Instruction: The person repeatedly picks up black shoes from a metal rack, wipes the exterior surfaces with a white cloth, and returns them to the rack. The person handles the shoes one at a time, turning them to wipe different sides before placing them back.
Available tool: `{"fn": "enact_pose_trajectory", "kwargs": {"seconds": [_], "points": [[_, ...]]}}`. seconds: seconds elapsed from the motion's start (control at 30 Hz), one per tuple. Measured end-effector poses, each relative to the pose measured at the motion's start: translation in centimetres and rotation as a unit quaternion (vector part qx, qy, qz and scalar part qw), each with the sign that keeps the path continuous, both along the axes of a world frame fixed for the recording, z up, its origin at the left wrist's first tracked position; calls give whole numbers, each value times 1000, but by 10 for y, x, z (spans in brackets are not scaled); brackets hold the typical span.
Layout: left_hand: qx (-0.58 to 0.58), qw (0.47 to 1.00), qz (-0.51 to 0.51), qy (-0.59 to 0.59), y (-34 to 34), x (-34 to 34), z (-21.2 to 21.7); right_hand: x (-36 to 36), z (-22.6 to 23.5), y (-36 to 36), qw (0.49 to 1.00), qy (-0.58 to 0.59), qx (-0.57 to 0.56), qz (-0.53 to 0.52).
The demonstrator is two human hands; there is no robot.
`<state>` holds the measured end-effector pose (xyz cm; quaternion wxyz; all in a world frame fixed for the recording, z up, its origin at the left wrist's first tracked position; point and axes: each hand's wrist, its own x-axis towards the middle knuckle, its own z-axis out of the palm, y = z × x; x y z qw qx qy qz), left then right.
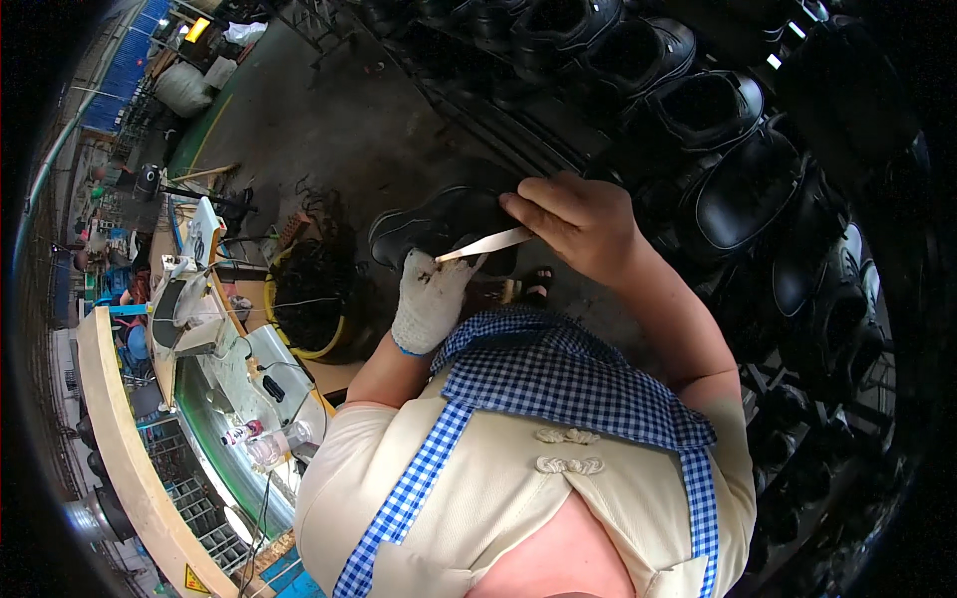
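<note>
A black shoe (pixel 431 221) hangs in front of my body, partly lost against the dark floor. My left hand (pixel 429 307), in a white knit glove with dark stains, is closed on its near side. My bare right hand (pixel 586 227) grips a flat, pale, tapering blade-like tool (pixel 486 244); its handle end is hidden in my fist. The tool slants down to the left. Its narrow tip lies at the gloved fingers, and I cannot tell whether it touches glove or shoe.
Racks with several black shoes (pixel 748 194) fill the far side and the right. At left, a yellow-rimmed bin (pixel 351 324) holds dark scraps beside a cluttered workbench (pixel 271 344). A clear plastic bottle (pixel 267 450) lies there. A curved wooden edge (pixel 135 439) runs farther left.
</note>
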<state>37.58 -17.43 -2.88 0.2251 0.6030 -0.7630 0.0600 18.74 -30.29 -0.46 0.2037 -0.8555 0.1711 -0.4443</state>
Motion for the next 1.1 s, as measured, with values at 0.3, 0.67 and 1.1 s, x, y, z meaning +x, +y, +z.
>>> {"fn": "enact_pose_trajectory", "kwargs": {"seconds": [0.3,0.67,1.1], "points": [[10,999,34,15,-4,1,22,13,-31,-3,917,-139,370,52],[45,999,4,-6,5,17,10,4,5,-1,993,48,-96,51],[-4,997,6,73,8,21,18,16,-30,5,905,-164,373,119]]}}
